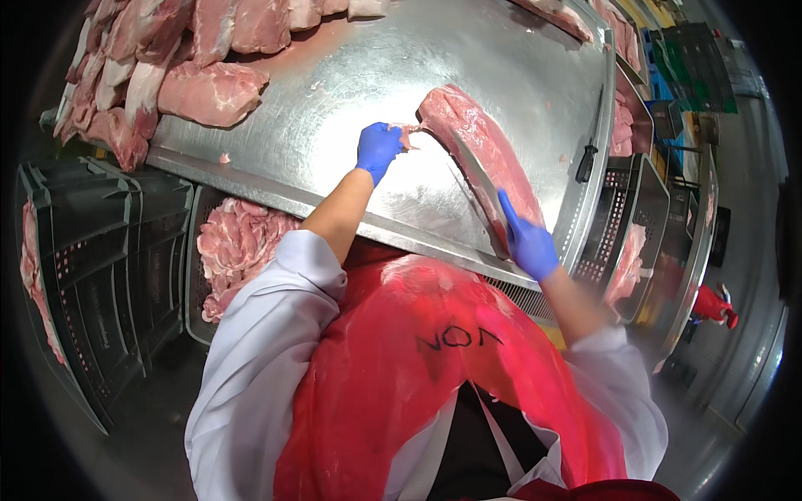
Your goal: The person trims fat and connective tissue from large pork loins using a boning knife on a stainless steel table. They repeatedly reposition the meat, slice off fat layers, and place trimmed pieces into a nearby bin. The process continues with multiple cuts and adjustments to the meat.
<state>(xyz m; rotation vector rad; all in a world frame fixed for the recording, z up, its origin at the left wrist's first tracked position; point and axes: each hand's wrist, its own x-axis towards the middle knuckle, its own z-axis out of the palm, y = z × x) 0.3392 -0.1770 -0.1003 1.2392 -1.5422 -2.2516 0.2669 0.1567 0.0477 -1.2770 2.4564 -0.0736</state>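
Note:
A long piece of raw pink meat (493,146) lies slantwise on the metal table (334,92) before me. My right hand (530,244), in a blue glove, is closed round a knife, its handle hidden in the palm and the index finger stretched along it. The knife's blade (476,171) lies along the left side of the meat, pointing away from me. My left hand (379,151), also gloved in blue, pinches a thin strip of meat trimming (408,136). That strip still joins the far end of the long piece and is pulled out to the left.
Many meat pieces (213,93) are heaped at the table's far left. A black-handled tool (587,164) lies by the right edge. Below the left edge stands a crate of trimmings (238,250) beside dark crates (117,250). More crates (639,225) with meat line the right side.

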